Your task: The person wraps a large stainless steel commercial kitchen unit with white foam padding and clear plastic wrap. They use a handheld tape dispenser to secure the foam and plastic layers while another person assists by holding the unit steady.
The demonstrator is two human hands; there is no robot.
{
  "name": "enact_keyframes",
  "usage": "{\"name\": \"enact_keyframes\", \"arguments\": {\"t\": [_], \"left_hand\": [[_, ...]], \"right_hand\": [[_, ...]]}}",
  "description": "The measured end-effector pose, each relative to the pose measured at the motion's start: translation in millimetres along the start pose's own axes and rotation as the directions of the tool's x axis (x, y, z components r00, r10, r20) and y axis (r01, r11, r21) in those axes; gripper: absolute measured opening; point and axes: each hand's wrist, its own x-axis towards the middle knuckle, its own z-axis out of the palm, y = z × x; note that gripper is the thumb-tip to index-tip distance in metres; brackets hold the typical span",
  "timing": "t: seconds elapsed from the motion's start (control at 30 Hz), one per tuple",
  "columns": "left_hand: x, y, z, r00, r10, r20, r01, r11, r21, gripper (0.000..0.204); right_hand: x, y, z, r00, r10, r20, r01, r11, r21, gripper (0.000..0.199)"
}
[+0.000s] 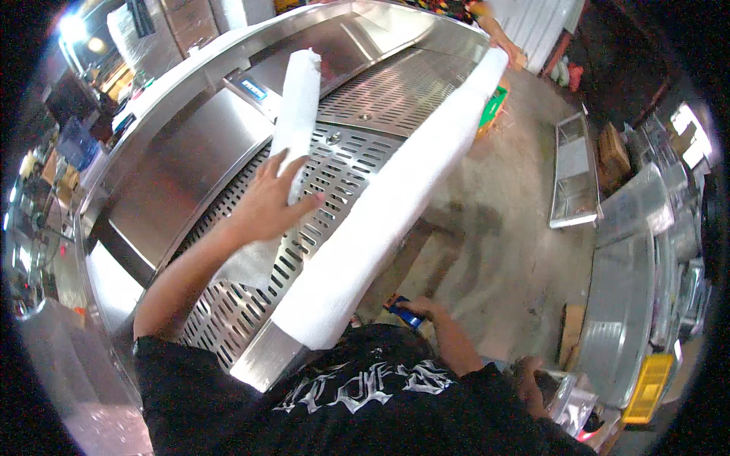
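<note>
My left hand [270,197] reaches over a slotted stainless steel panel [334,163] with its fingers spread. Its fingertips are at the near end of a white roll of foam wrap [299,95], which lies across the metal; whether they press on it I cannot tell. Low on the right, my right hand [428,310] is closed around a small blue and orange handheld tool [403,311], whose exact kind is unclear. White foam sheeting [380,220] covers the long front edge of the steel unit, leaving bare metal [266,357] at the near corner.
Another person's hand [513,57] is at the far end of the wrapped edge. A green crate-like object [494,106] is beneath that edge. Across the concrete floor [517,251] are a metal frame [576,171], plastic-covered metal pieces [623,304] and a yellow crate [650,389].
</note>
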Motion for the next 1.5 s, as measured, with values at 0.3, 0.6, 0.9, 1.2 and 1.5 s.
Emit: {"name": "enact_keyframes", "arguments": {"t": [0.3, 0.6, 0.9, 1.2, 1.5], "left_hand": [[2, -112, 34, 0.948, -0.267, 0.172, 0.291, 0.946, -0.139, 0.119], [-15, -100, -39, 0.978, -0.049, -0.201, 0.053, 0.999, 0.013, 0.099], [-34, -50, -146, 0.859, 0.177, -0.480, -0.049, 0.962, 0.267, 0.103], [-170, 2, -196, 0.885, 0.171, -0.432, 0.147, 0.779, 0.609, 0.104], [-330, 120, -171, 0.924, -0.208, -0.320, 0.360, 0.756, 0.547, 0.105]], "right_hand": [[37, 40, -6, 0.966, 0.144, -0.214, -0.074, 0.950, 0.303, 0.065], [51, 60, -13, 0.910, 0.068, -0.409, 0.025, 0.976, 0.218, 0.067], [40, 54, 27, 0.899, 0.192, -0.395, 0.030, 0.870, 0.493, 0.081], [23, 27, -41, 0.871, 0.034, -0.490, 0.207, 0.879, 0.429, 0.057], [-50, -22, -133, 0.882, 0.013, -0.471, 0.276, 0.796, 0.539, 0.073]]}}
